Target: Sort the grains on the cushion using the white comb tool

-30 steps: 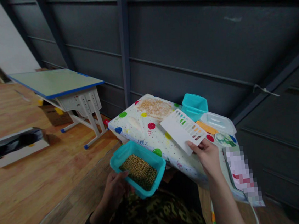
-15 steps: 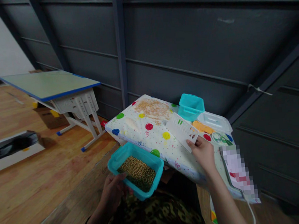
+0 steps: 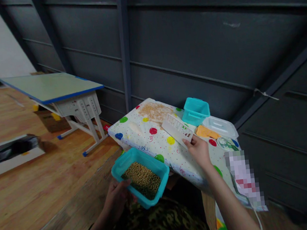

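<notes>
My left hand (image 3: pixel 117 197) grips a teal tub (image 3: pixel 141 175) full of tan beans, held just below the near edge of the small table (image 3: pixel 145 139). My right hand (image 3: pixel 198 149) pinches a white card (image 3: pixel 177 129) with small coloured marks, tilted low over the polka-dot cloth. A heap of loose beans (image 3: pixel 155 111) lies on the cloth just beyond the card.
An empty teal tub (image 3: pixel 196 110), a clear lid (image 3: pixel 220 126), an orange piece (image 3: pixel 206 132) and a round picture (image 3: pixel 227 143) sit at the table's right. A green-topped desk (image 3: pixel 54 89) and a white box (image 3: pixel 9 154) stand on the wooden floor to the left. Dark wall behind.
My right hand has moved left and lowered the white card from upright to near the cloth by the bean heap. The teal tub in my left hand has barely shifted.
</notes>
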A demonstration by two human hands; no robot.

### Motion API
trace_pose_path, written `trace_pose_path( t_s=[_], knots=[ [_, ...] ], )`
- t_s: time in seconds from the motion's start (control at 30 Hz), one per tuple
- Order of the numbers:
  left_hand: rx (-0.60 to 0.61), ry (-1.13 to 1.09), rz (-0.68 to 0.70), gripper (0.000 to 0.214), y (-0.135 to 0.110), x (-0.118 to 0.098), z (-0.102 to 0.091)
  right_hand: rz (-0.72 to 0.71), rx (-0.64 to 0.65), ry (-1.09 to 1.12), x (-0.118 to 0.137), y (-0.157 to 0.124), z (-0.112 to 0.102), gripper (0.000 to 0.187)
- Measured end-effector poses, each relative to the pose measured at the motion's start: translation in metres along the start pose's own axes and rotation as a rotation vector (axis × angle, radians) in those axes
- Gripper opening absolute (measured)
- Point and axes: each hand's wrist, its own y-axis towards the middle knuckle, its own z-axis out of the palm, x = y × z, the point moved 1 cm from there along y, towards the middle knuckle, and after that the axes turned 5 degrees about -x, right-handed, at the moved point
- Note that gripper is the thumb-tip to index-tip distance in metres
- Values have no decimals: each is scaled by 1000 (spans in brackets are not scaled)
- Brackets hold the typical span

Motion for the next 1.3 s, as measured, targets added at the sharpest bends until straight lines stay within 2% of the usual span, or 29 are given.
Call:
trace_pose_path(
  t_s=[0.2,0.43,0.6,0.77,1.0,1.2,1.3],
  knots=[
    [-25,-20,5,51,1,3,1,-12,0,-49,9,-6,4,32],
    [15,-15,17,50,-8,-4,3,-85,39,-66,16,-19,9,38],
    [31,-9,34,51,-5,-3,2,-80,-16,-167,20,-3,12,29],
    [41,8,25,50,-3,0,-1,-102,-5,-283,27,7,19,24],
    [25,10,-15,47,-8,-5,1,-104,18,-179,26,8,24,25],
    [20,-12,40,47,-7,-6,5,-123,85,-112,22,10,28,23],
    [38,3,42,48,-6,-5,5,-119,70,-109,21,11,30,22]
  ],
)
